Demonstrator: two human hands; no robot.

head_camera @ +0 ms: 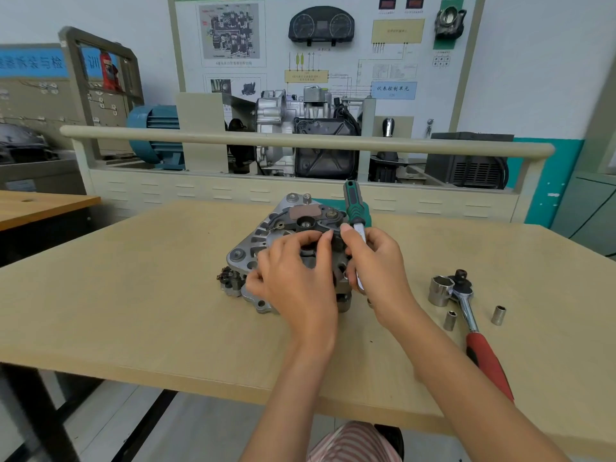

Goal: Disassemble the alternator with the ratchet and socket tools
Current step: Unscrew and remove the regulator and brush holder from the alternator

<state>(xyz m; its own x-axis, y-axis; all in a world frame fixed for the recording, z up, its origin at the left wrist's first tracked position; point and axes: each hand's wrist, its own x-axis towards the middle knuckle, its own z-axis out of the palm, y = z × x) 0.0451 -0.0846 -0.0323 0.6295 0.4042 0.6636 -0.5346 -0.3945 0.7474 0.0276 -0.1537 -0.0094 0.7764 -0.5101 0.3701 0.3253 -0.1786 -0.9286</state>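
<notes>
The grey alternator [263, 235] lies on the wooden table [133, 295], its black rear part [313, 223] facing up. My left hand [293, 278] rests on top of it, fingers curled onto the black part. My right hand [376, 265] grips a ratchet with a green and black handle [354, 205] that stands upright at the alternator's right side; its lower end is hidden behind my fingers. A second ratchet with a red handle [483, 355] lies on the table to the right, a large socket [440, 290] on its head.
Two small sockets [450, 320] [498, 315] stand beside the red-handled ratchet. A small dark removed piece [226, 276] lies at the alternator's left. A training bench with an engine unit [300, 135] and a rail [300, 141] stands behind the table.
</notes>
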